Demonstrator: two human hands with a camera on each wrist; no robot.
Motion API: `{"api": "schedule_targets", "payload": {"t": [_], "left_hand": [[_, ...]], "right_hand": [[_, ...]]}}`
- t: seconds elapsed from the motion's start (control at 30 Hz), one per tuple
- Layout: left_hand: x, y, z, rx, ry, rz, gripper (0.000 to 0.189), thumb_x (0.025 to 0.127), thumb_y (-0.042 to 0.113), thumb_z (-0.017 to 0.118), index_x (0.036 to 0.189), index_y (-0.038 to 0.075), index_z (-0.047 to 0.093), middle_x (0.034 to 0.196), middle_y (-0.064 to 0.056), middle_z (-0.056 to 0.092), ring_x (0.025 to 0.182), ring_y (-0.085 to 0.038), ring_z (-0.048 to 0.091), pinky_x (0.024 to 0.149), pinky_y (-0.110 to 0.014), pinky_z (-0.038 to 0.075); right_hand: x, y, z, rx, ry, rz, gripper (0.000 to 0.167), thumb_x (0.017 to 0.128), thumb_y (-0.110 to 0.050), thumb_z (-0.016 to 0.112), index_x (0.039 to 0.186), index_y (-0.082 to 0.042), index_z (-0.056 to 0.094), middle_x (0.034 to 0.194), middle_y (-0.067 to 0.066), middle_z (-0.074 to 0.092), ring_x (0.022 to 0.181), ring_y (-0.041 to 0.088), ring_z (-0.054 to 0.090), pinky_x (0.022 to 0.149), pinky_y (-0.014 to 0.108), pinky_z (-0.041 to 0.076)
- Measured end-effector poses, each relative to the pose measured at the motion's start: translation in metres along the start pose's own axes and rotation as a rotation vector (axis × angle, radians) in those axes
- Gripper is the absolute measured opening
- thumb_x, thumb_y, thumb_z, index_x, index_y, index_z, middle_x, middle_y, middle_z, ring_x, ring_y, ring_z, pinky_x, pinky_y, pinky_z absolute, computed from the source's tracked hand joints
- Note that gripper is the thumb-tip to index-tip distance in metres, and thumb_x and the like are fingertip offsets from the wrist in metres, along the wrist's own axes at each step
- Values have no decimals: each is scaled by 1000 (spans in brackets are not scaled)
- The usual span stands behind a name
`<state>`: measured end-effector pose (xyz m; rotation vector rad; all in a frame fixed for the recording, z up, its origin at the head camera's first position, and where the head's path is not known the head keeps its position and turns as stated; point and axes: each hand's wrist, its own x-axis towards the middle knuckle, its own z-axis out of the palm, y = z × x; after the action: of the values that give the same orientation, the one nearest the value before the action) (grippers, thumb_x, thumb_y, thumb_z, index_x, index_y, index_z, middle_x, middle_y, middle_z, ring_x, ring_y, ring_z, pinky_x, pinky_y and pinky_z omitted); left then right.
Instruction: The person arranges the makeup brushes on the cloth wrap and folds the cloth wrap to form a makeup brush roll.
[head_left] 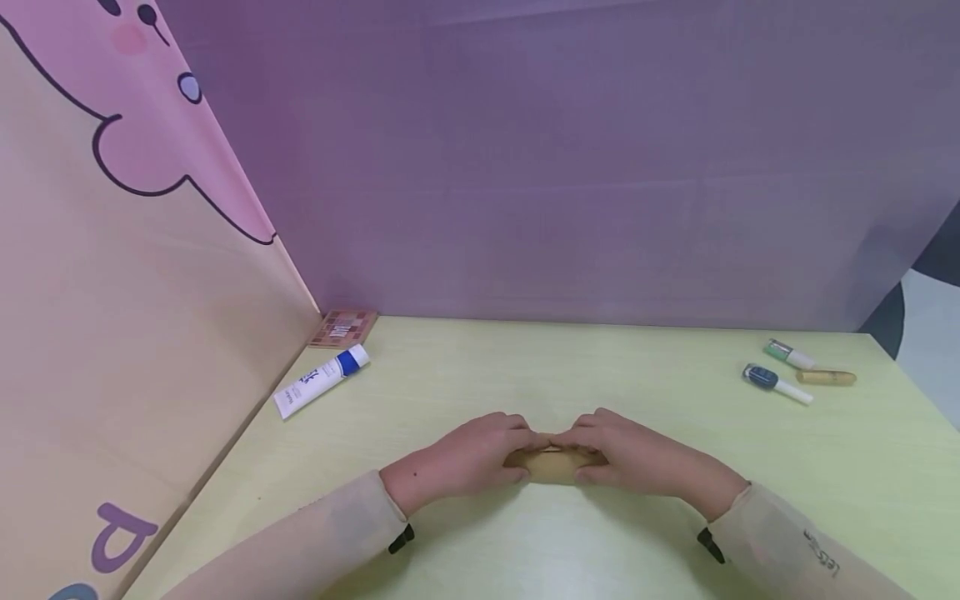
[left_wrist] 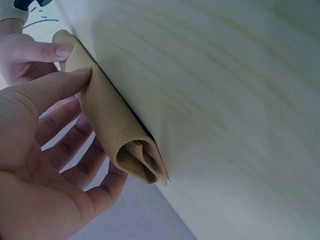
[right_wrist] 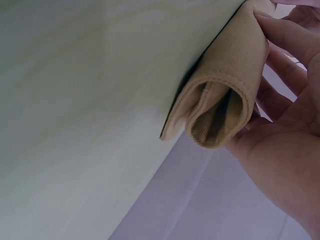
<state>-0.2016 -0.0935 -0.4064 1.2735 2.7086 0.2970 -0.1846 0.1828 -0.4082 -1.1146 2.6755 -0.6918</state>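
Observation:
A tan, finely ribbed cloth [head_left: 553, 468] lies rolled into a short tube on the table, in front of the person. My left hand [head_left: 480, 454] holds its left end, and my right hand [head_left: 641, 454] holds the right end. In the left wrist view the left thumb presses the near side of the rolled cloth [left_wrist: 107, 110], with the fingers curled around the far side. The right wrist view shows the spiral opening at the end of the roll [right_wrist: 225, 95] and a loose flap underneath. Both hands' fingertips nearly meet at the middle.
On the left lie a white tube with a blue cap [head_left: 318, 383] and a checkered flat box [head_left: 343, 329]. At the right are a green nail polish bottle [head_left: 787, 354], a dark blue one [head_left: 776, 383] and a small tan stick [head_left: 827, 378]. Purple fabric [head_left: 562, 167] stands behind the table.

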Motion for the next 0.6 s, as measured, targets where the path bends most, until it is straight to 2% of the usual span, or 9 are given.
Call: {"api": "schedule_targets", "payload": {"t": [0.13,0.33,0.43,0.6], "left_hand": [[-1,2,1,53,15,14,51,99,27,79,148,24,65,122,4,74,104,-9,65,90,-22,56],[-2,4,2,143,55,56,49,99,26,80,146,23,67,116,4,75,95,-10,65,83,-20,54],[-2,6,2,173,68,72,47,99,23,80,145,22,69,114,4,76,95,-12,66,83,-20,55],[0,9,2,167,56,68,47,99,21,78,145,20,69,115,3,75,97,-14,66,85,-20,55]], "right_hand": [[0,-1,1,-51,14,-18,53,98,-18,78,149,-24,65,112,-12,71,98,5,50,82,22,50],[0,-4,4,-164,42,-64,51,98,-18,78,147,-23,67,117,-8,73,100,7,53,85,24,55],[0,-6,4,-183,36,-64,53,99,-18,78,149,-25,65,116,-8,72,100,7,52,85,23,55],[1,-8,3,-183,8,-50,57,100,-16,76,153,-29,61,114,-11,69,98,5,48,84,23,53]]}}
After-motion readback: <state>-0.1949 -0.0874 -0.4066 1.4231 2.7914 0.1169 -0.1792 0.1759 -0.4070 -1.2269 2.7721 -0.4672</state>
